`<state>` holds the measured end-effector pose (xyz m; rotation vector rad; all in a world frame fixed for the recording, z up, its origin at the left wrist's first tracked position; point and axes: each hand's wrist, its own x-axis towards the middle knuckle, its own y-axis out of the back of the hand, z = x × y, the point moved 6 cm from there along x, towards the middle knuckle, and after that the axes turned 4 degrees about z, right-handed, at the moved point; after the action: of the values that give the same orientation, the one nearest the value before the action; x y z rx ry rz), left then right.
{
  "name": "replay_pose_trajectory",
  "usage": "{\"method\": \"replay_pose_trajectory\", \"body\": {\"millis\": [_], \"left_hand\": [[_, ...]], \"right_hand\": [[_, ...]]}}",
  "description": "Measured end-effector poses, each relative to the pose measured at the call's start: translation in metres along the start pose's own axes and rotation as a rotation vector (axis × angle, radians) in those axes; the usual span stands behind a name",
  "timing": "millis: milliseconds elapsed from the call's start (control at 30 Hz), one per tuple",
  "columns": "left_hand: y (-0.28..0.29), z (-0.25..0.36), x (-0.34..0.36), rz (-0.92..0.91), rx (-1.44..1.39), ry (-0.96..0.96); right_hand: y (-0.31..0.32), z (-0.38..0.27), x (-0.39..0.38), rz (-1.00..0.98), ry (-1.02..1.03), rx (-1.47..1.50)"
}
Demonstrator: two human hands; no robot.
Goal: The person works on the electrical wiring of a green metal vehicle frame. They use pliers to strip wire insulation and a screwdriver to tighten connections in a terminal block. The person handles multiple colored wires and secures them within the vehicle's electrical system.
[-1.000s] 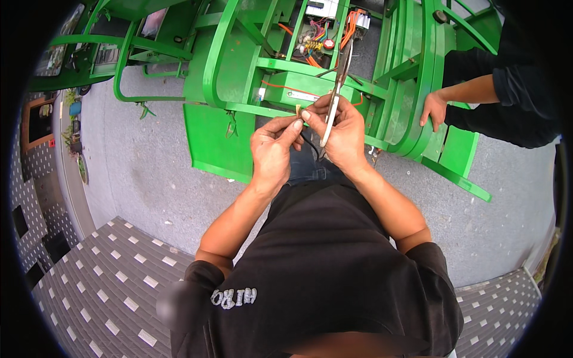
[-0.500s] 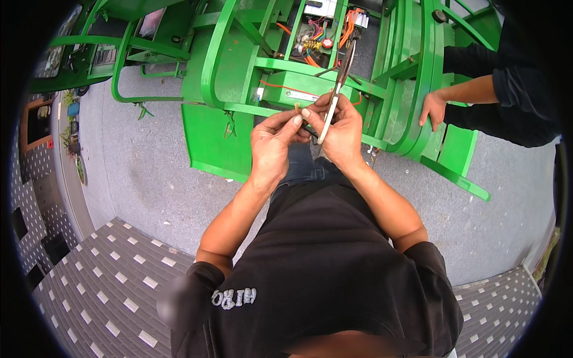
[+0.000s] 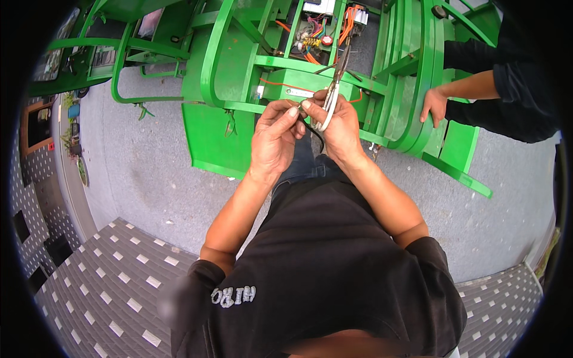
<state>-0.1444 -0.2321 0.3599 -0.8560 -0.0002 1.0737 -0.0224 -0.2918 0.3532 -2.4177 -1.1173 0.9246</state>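
My left hand (image 3: 271,141) pinches the tip of a black wire (image 3: 317,137), which hangs in a curve between my hands. My right hand (image 3: 340,136) grips white-handled scissors (image 3: 330,109), long metal blades pointing up and away from me, while its thumb also presses at the wire's tip. The tip is small and mostly covered by my fingertips. Just beyond, a green box (image 3: 280,89) on a green metal frame (image 3: 256,109) carries a red wire. Farther up are orange cables (image 3: 349,24), coloured wiring (image 3: 313,27) and a red round part (image 3: 326,40).
A co-worker's hand (image 3: 434,110) rests on the curved green rail at right, dark-clothed legs behind it. A green panel (image 3: 215,146) hangs low on the left over grey floor (image 3: 149,167). Patterned paving (image 3: 107,280) runs along the near edge; plants (image 3: 77,161) stand at far left.
My hands have shifted slightly upward, with the left thumb higher. The wire's tip, visible above my fingertips earlier, is now mostly hidden, and more of the black wire's curve shows below.
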Motion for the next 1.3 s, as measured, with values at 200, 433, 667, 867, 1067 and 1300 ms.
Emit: {"method": "replay_pose_trajectory", "body": {"millis": [200,433,667,867,1067,1300], "left_hand": [[0.002,0.006,0.009,0.039,0.121,-0.105],[0.009,0.011,0.011,0.159,0.213,-0.167],[0.004,0.013,0.006,0.135,0.125,-0.092],[0.010,0.013,0.009,0.083,0.316,-0.107],[0.031,0.014,0.002,0.133,0.309,-0.115],[0.055,0.092,-0.072,0.208,0.466,-0.251]], "right_hand": [[-0.004,-0.006,0.003,0.006,0.163,-0.140],[-0.011,-0.013,-0.005,0.057,0.459,-0.428],[-0.011,-0.009,0.001,0.071,0.370,-0.310],[-0.011,-0.004,0.000,0.060,0.316,-0.268],[0.009,0.010,-0.001,-0.010,0.289,-0.327],[0.113,0.044,0.001,-0.029,0.279,-1.451]]}}
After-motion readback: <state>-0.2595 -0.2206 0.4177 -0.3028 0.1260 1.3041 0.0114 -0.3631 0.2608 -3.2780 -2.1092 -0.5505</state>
